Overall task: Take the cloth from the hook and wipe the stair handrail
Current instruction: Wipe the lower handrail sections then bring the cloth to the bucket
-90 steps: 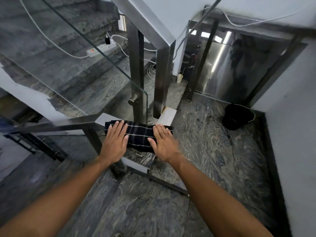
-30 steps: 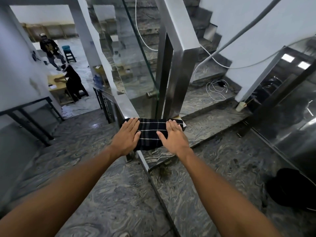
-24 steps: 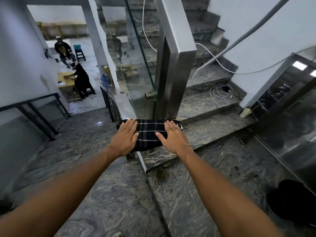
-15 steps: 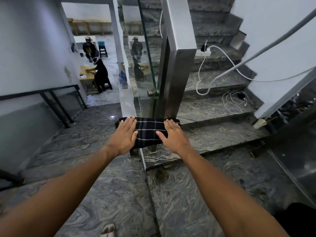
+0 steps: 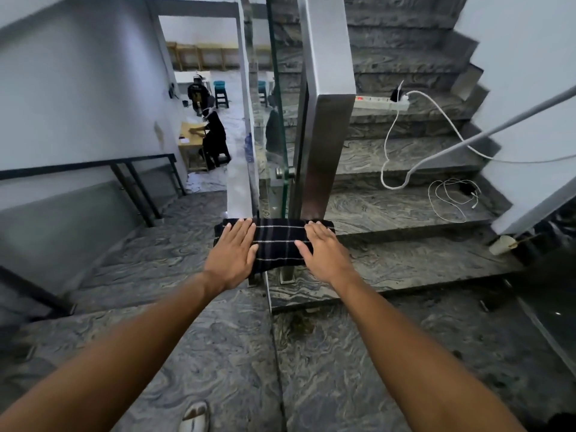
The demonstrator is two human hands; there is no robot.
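Observation:
A dark plaid cloth lies draped over the end of the steel handrail that runs down the lower flight. My left hand presses flat on the cloth's left part, fingers together and stretched out. My right hand presses flat on its right part in the same way. The rail under the cloth is hidden. Just behind the cloth rises a steel post that carries the upper handrail.
A glass panel stands between the two rails. Marble steps climb at the right with a white power strip and loose cables. A black rail lines the left wall. People sit at a table below. My foot shows at the bottom.
My view has swung left from the landing and the black bucket toward the stairs. Both hands have stayed flat on the cloth on the rail's end.

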